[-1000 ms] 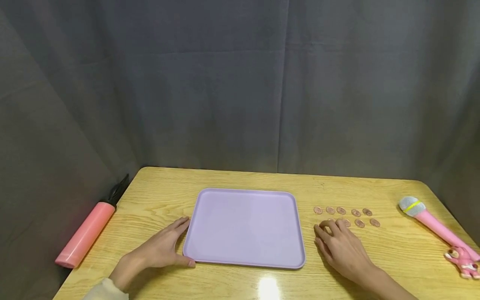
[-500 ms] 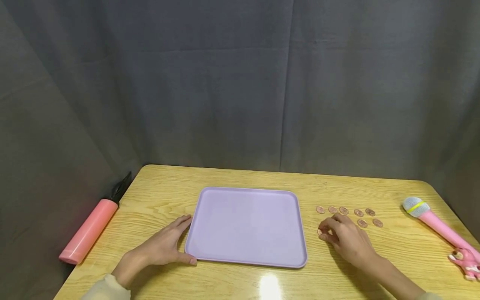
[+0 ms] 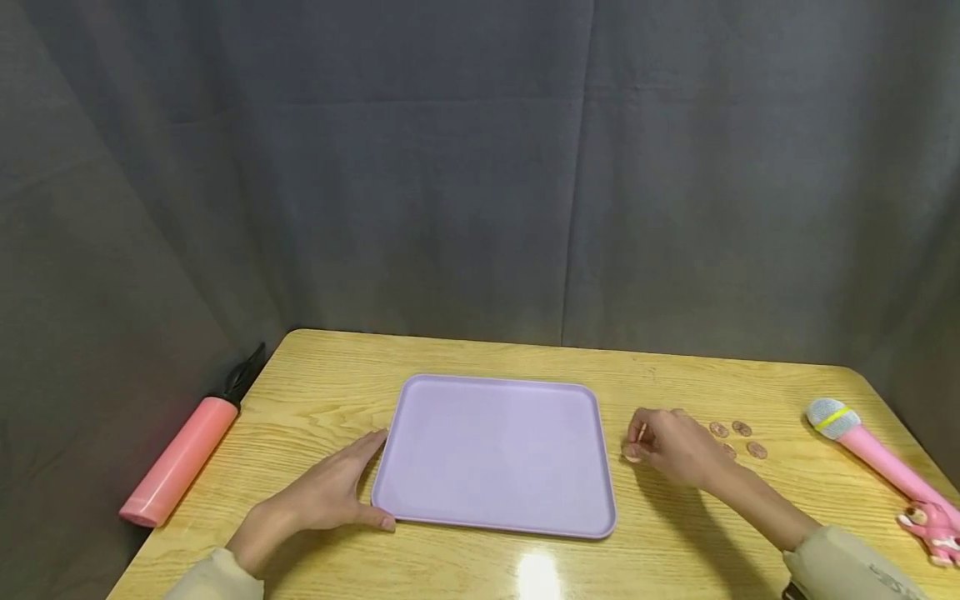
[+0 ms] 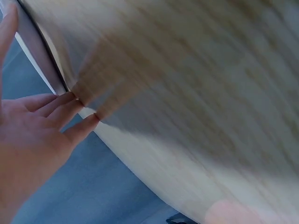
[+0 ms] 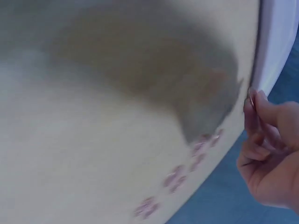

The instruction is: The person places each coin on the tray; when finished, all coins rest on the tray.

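A coppery coin (image 3: 632,454) is pinched between the thumb and fingertips of my right hand (image 3: 681,448), just right of the lilac tray (image 3: 491,458). In the right wrist view the coin (image 5: 252,99) shows edge-on at the fingertips. Several more coins (image 3: 757,450) lie on the table behind that hand, which hides some of them. My left hand (image 3: 322,500) rests at the tray's near left corner, fingers spread along its left side and thumb at the front edge. The left wrist view shows its fingertips (image 4: 88,122) beside the tray's rim.
On the right, a pink toy microphone (image 3: 873,450) lies with a small pink bear figure (image 3: 930,529) by its handle. A pink hand pump (image 3: 180,462) with a black end lies along the table's left edge. A grey curtain (image 3: 450,183) hangs behind the table (image 3: 337,367).
From over the coins, my right hand has picked up a coin and carried it left toward the tray. The left hand has stayed at the tray's corner.
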A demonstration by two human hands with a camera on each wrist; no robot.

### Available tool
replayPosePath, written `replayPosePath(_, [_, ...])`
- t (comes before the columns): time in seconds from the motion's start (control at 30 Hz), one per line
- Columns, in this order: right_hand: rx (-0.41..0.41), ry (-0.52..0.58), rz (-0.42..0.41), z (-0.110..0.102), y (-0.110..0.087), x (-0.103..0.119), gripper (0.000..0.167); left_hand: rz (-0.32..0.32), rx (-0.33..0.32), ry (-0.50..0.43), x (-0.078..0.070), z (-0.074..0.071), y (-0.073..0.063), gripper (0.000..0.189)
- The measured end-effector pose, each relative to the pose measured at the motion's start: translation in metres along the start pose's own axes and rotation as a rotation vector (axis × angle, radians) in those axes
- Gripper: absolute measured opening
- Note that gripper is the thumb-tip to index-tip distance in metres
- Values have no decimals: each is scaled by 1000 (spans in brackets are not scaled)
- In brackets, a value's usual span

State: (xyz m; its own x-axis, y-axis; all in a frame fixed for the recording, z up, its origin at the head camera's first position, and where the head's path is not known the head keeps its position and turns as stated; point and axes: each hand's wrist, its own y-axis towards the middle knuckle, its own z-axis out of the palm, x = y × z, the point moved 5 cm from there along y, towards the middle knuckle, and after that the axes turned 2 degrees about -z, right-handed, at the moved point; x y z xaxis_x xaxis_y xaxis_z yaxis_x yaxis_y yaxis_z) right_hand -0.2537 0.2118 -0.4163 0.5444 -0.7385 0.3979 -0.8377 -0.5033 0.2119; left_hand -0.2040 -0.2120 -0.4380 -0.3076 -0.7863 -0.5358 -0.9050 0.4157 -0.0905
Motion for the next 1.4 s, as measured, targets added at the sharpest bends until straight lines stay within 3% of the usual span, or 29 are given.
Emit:
replayPosePath(0.13, [-75, 56, 47, 5, 49, 14, 11, -7, -4, 11, 3, -1, -4, 122])
replayPosePath(0.3, [-96, 154, 77, 28, 111, 43, 6, -6, 12, 2, 3, 0, -3, 122])
replayPosePath(0.43, [-85, 144, 144, 52, 151, 71, 12, -4, 20, 1, -1, 1, 1, 121])
replayPosePath(0.57, [-53, 95, 250, 71, 178, 91, 18, 19, 18, 4, -9, 4, 8, 120])
replayPosePath(0.77, [-24, -10, 267, 82, 195, 111, 20, 39, 38, 24, -19, 9, 14, 119])
replayPosePath(1.0, [39, -81, 316, 90, 197, 111, 17, 37, 43, 30, -22, 10, 16, 120])
replayPosePath(1.4, [28, -106, 233, 109, 197, 111, 11, -1, 43, 16, -19, 6, 8, 120])
